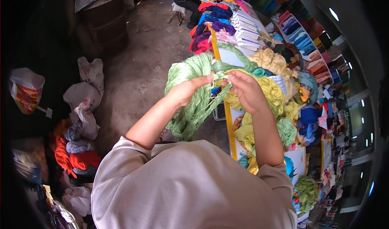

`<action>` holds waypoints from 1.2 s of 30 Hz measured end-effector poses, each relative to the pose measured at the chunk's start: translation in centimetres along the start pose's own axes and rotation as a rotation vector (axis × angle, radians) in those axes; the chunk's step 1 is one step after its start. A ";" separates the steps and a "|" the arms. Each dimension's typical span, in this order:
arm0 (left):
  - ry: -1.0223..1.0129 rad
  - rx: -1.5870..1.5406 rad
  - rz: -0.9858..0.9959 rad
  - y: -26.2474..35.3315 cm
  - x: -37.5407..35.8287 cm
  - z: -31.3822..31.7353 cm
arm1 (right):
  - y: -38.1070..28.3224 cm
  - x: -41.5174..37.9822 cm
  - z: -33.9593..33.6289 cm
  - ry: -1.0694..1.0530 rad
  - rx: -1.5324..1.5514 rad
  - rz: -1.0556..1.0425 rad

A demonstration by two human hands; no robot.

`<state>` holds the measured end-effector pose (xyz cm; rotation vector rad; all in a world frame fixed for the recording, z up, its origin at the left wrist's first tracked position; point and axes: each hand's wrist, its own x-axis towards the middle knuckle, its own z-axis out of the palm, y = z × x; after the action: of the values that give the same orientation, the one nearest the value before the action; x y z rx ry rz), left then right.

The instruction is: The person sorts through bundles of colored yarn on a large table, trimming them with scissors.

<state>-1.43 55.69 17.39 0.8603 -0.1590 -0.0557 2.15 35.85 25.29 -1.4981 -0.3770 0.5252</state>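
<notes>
A large hank of light green yarn (187,77) hangs from my left hand (187,90), whose thumb and fingers are closed on its upper strands. My right hand (245,89) pinches the same green strands a little to the right, at a gathered, knot-like spot between the two hands. Loose threads dangle below that spot. A darker green skein (237,52) trails from there back over the table edge. Just behind my right hand lies a heap of yellow-green yarn (269,95) on the table.
The long white table (229,58) with a yellow edge carries many coloured skeins and stacked white packets (245,30). Shelves of yarn (302,36) stand at right. A seated person (189,2) is at the far end. Plastic bags (83,97), red yarn (83,158) and a barrel (104,24) are left.
</notes>
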 end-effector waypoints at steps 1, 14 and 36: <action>-0.002 -0.004 -0.009 0.1 0.0 -0.1 | -0.2 -0.1 0.2 0.009 0.088 0.019; -0.090 0.004 -0.140 0.9 0.5 -0.5 | 0.2 1.1 -0.9 -0.077 0.219 0.011; -0.146 0.179 -0.211 5.0 1.5 -4.9 | -2.8 0.1 -4.8 0.372 -1.469 -0.840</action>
<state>0.74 62.47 18.16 1.0504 -0.2118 -0.3054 5.11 31.90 27.81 -2.4808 -1.1507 -0.9302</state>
